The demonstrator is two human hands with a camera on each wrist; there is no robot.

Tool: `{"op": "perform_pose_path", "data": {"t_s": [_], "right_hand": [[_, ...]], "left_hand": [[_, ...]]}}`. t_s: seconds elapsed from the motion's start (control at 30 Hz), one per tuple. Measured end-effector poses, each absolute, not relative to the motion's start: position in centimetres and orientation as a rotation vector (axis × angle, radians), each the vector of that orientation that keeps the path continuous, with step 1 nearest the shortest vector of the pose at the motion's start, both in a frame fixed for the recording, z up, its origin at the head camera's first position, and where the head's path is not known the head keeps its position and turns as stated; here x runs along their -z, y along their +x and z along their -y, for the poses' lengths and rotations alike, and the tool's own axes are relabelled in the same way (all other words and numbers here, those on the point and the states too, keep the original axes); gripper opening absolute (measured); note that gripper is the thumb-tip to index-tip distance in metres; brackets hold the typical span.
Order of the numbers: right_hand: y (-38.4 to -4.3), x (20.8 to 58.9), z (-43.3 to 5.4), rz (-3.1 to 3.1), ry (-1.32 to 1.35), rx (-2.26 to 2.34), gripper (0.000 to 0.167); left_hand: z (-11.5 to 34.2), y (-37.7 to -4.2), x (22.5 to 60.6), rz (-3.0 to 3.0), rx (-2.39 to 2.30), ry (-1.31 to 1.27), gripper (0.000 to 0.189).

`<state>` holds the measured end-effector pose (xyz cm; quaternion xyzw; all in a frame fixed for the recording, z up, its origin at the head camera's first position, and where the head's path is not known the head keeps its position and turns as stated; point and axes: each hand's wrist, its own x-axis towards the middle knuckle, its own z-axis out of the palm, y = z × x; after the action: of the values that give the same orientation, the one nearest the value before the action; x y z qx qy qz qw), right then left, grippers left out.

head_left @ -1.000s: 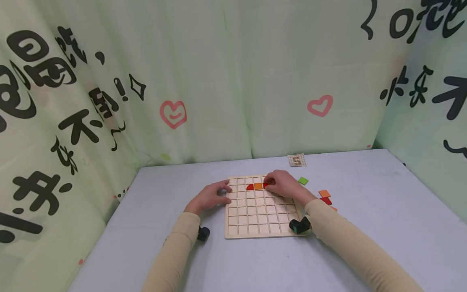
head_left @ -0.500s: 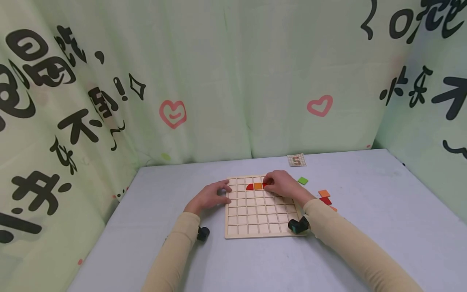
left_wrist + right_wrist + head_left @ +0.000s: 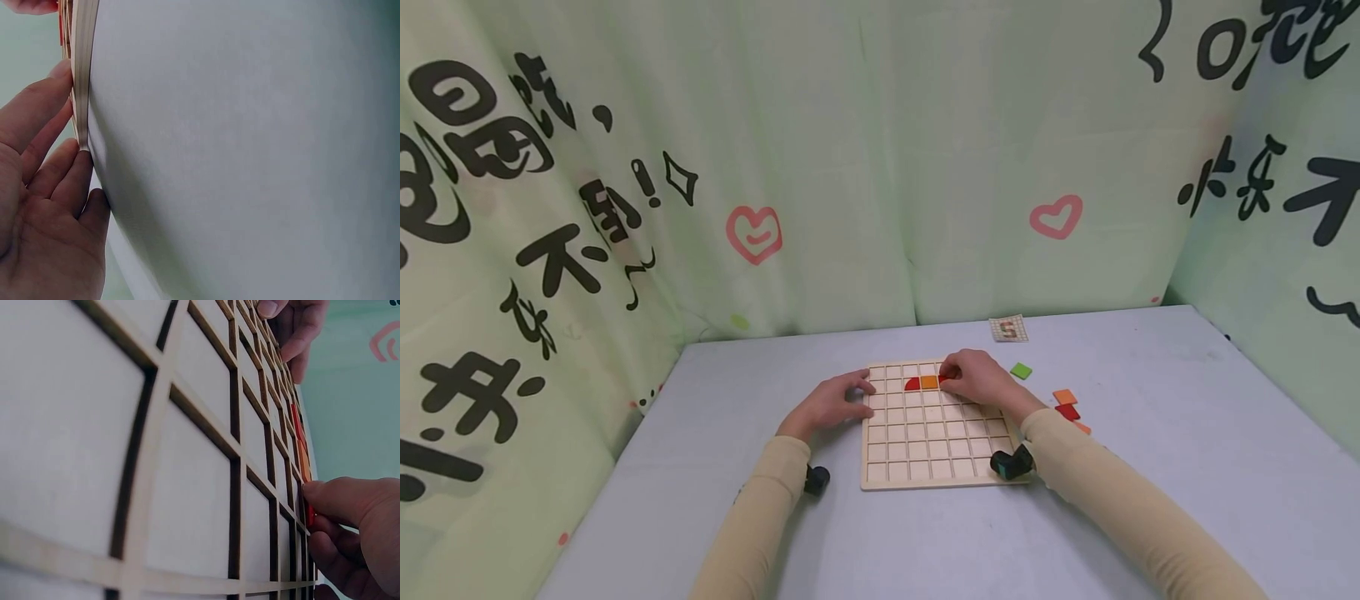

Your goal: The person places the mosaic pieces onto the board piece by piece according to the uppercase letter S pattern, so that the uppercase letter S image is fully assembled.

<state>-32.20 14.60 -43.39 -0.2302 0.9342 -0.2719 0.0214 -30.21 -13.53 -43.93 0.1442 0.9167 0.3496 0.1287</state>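
Note:
A light wooden grid board lies on the table. In one of its far rows sit a red tile with a rounded corner and, right beside it, a square orange tile. My right hand pinches another red tile at the cell to the right of the orange one, the thumb on its near side; the fingers cover much of it. At the board's left edge, my left hand rests with fairly straight fingers against the wooden rim, holding no tile.
Right of the board lie a loose green tile, an orange tile and a red tile, with another orange piece partly behind the right sleeve. A small printed grid card is near the table's far edge, before a curtain.

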Motion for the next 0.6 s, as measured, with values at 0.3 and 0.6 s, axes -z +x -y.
{"op": "perform_pose_path", "data": {"t_s": [0.3, 0.6], "right_hand": [[-32.12, 43.36, -14.53, -2.896, -0.710, 0.850, 0.015], [-31.92, 43.61, -14.88, -2.944, -0.667, 0.873, 0.023]], "left_hand": [[13.48, -30.25, 44.00, -2.666, -1.019, 0.412, 0.029], [13.43, -30.24, 44.16, -2.675, -1.005, 0.400, 0.029]]}}
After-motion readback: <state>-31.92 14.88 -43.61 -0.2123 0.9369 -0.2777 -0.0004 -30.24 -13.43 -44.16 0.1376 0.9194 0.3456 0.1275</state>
